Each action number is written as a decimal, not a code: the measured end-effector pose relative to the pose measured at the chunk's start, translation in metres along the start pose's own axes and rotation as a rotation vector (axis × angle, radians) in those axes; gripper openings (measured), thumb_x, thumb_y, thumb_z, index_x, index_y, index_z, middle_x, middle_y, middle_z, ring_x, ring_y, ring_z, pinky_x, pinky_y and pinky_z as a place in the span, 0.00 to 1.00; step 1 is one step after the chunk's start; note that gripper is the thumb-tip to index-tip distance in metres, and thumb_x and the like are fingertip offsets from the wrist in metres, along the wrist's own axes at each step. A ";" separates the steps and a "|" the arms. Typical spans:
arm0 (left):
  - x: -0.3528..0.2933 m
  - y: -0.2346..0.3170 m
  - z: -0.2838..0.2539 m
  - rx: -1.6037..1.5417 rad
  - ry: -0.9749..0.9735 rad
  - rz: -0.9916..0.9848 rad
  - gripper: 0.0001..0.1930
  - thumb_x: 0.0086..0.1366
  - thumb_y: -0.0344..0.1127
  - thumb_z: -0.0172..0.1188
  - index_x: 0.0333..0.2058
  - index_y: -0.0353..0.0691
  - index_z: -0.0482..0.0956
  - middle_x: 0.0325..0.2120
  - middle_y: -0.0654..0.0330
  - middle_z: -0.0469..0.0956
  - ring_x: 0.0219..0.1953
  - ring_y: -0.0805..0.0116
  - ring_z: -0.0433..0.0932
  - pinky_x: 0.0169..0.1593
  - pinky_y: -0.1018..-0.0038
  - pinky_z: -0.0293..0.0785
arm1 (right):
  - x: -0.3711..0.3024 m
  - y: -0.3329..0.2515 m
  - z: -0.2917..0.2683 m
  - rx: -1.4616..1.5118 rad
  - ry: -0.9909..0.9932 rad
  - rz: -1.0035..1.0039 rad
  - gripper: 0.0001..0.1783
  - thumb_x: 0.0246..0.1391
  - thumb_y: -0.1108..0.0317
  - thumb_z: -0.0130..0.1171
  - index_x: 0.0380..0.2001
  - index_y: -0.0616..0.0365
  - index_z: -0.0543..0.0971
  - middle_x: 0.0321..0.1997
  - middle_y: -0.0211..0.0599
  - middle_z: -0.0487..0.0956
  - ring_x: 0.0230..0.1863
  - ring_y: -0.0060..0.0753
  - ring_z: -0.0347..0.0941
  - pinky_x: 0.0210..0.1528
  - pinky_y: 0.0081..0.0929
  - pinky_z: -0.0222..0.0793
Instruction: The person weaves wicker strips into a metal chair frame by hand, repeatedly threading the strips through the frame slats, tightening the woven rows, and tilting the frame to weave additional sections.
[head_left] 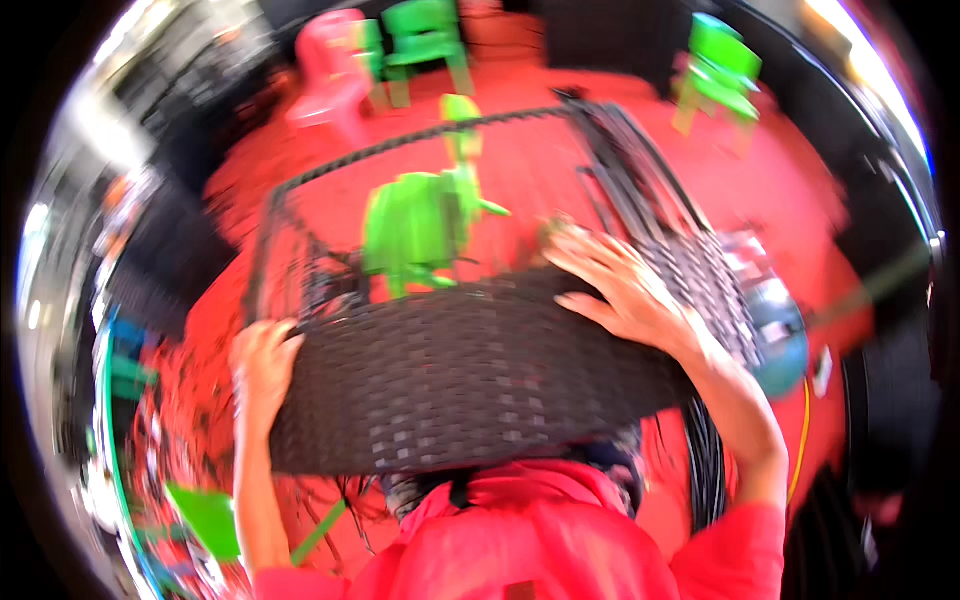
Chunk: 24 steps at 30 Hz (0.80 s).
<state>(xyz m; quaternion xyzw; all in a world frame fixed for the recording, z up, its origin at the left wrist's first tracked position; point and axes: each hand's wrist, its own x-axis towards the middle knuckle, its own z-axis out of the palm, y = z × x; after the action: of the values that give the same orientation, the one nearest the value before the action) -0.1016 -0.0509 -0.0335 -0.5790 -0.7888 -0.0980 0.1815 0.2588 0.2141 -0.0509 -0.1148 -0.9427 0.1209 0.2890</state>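
A dark woven wicker chair frame [470, 370] lies in front of me, its black metal frame [400, 145] reaching away over a red floor. My left hand [262, 362] grips the left edge of the woven panel. Fingers spread, my right hand [625, 290] lies flat on the panel's upper right part. Loose dark wicker strands [705, 460] hang at the lower right. The picture is blurred by motion.
Small plastic chairs stand on the red floor: a green one [420, 225] seen through the frame, a pink one [335, 80] and a green one [425, 40] at the back, another green one [720, 70] at the right. A bluish round object [780, 330] lies to the right.
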 end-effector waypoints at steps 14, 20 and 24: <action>-0.016 -0.064 0.010 0.028 -0.049 -0.089 0.15 0.65 0.41 0.45 0.32 0.33 0.70 0.27 0.53 0.68 0.32 0.58 0.67 0.39 0.65 0.61 | -0.359 0.044 0.017 1.522 1.173 1.145 0.16 0.56 0.53 0.46 0.33 0.55 0.74 0.28 0.30 0.74 0.27 0.26 0.70 0.32 0.25 0.68; -0.015 -0.047 0.013 0.034 -0.080 -0.149 0.15 0.65 0.41 0.45 0.34 0.33 0.70 0.31 0.53 0.69 0.36 0.58 0.67 0.43 0.68 0.62 | -0.555 0.028 0.254 0.322 0.446 1.665 0.19 0.46 0.56 0.59 0.39 0.56 0.76 0.34 0.31 0.77 0.38 0.29 0.72 0.44 0.27 0.67; -0.016 -0.043 0.003 0.099 -0.130 -0.202 0.16 0.65 0.42 0.45 0.33 0.33 0.70 0.31 0.53 0.69 0.36 0.59 0.67 0.43 0.69 0.62 | -0.492 0.007 0.254 0.057 -0.183 1.836 0.23 0.43 0.56 0.59 0.45 0.46 0.74 0.54 0.38 0.66 0.53 0.39 0.62 0.51 0.38 0.63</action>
<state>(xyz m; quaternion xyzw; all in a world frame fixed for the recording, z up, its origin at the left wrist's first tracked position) -0.1384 -0.0774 -0.0408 -0.4922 -0.8570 -0.0387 0.1476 0.5116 0.0392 -0.5116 -0.8003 -0.4976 0.3343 0.0067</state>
